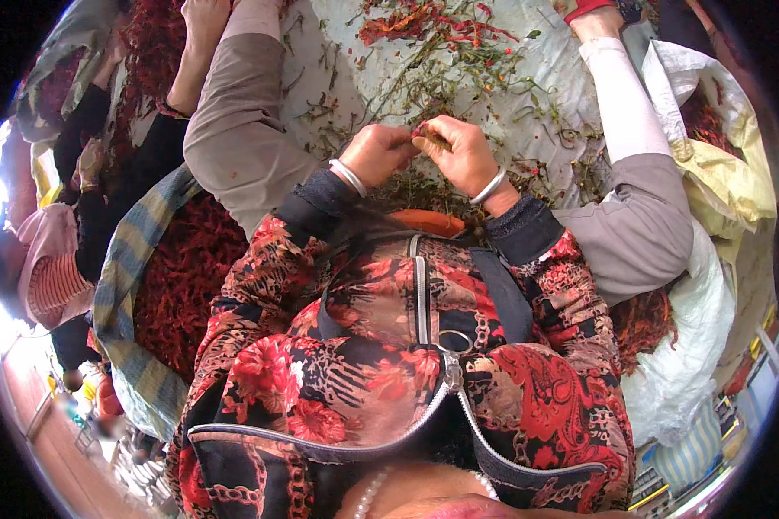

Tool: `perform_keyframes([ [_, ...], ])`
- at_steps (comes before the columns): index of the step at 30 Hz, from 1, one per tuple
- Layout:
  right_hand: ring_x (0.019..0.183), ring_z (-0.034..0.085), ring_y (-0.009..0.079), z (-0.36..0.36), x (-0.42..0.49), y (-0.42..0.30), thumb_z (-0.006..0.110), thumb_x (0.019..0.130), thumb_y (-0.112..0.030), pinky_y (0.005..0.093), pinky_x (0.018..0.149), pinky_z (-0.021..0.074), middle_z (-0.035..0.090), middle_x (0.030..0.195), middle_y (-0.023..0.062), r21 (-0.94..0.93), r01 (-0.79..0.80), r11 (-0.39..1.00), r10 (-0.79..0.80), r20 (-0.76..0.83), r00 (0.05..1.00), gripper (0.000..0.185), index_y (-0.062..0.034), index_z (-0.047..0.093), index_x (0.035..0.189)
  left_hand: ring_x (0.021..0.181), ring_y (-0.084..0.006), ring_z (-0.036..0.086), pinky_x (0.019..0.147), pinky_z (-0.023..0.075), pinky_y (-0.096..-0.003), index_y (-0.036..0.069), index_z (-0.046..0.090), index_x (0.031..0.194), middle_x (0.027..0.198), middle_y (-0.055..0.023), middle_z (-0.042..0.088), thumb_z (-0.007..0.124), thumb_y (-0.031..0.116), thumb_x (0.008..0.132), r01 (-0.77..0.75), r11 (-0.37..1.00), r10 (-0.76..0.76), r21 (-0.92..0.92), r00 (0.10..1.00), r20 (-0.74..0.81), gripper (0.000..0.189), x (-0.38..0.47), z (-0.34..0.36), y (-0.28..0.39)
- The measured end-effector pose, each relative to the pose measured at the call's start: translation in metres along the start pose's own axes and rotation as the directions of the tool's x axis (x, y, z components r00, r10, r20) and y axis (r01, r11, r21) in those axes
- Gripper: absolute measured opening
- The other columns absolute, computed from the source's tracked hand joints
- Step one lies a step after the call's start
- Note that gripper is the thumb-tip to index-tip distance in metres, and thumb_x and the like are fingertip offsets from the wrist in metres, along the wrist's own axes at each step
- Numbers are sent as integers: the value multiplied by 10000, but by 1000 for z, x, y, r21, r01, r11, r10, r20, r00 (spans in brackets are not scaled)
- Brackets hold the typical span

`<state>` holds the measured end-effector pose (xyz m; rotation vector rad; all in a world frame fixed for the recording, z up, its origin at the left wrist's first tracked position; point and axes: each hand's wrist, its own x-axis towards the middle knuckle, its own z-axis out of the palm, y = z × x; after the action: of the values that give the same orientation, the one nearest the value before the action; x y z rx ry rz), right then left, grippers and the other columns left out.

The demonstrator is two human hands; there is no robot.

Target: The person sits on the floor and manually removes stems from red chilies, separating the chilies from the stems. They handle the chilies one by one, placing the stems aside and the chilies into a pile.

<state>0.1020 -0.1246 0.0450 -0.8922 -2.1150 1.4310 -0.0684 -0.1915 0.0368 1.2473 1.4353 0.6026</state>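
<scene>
My left hand [378, 154] and my right hand [462, 154] meet fingertip to fingertip over the sheet, a bangle on each wrist. Between the fingertips is a small dark-red piece of dried chilli [420, 129], partly hidden by the fingers. A bundle of greenish-brown stems [437, 139] shows inside the curl of my right hand. Below the hands, close to my lap, many loose stems lie in a heap [422, 187]. The curved orange rim of a container [428, 222] shows behind the wrists.
A pale sheet [337, 39] carries scattered stems [474, 78] and some red chillies [399, 27]. Sacks of dried chillies stand on both sides: a striped one [122, 279] at left, white ones [701, 363] at right. Another person's arm [146, 149] reaches in at left.
</scene>
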Motion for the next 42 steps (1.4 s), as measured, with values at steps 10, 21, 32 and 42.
perform_keyframes([
  [10,523,451,103,2,-4,-12,625,843,-194,236,485,359,522,644,35,509,-384,770,296,249,922,172,-43,550,809,633,-200,586,617,472,-325,35,630,944,721,-159,600,616,43,741,-252,966,238,53,952,195,204,-10,-13,0],
  [21,516,403,33,-20,-4,-4,544,895,-165,179,429,304,535,698,-24,682,-471,560,435,241,867,93,-73,561,888,665,-181,620,628,488,-306,68,637,1002,777,-96,652,642,237,767,-26,873,231,488,902,-366,289,88,-92,-47],
  [32,510,398,29,-18,-10,24,568,886,-179,196,434,307,492,637,-48,638,-525,564,556,177,812,115,-70,548,851,817,-269,625,689,500,-387,153,650,938,927,-109,643,677,223,749,370,752,73,546,776,-627,204,115,-82,-75],
  [42,535,418,13,13,7,25,615,862,-178,178,461,332,601,770,-19,659,-262,705,321,34,947,171,-38,611,960,656,-62,548,582,447,-200,1,599,930,759,-3,617,644,25,800,-174,909,-17,-378,893,-450,140,12,5,13],
])
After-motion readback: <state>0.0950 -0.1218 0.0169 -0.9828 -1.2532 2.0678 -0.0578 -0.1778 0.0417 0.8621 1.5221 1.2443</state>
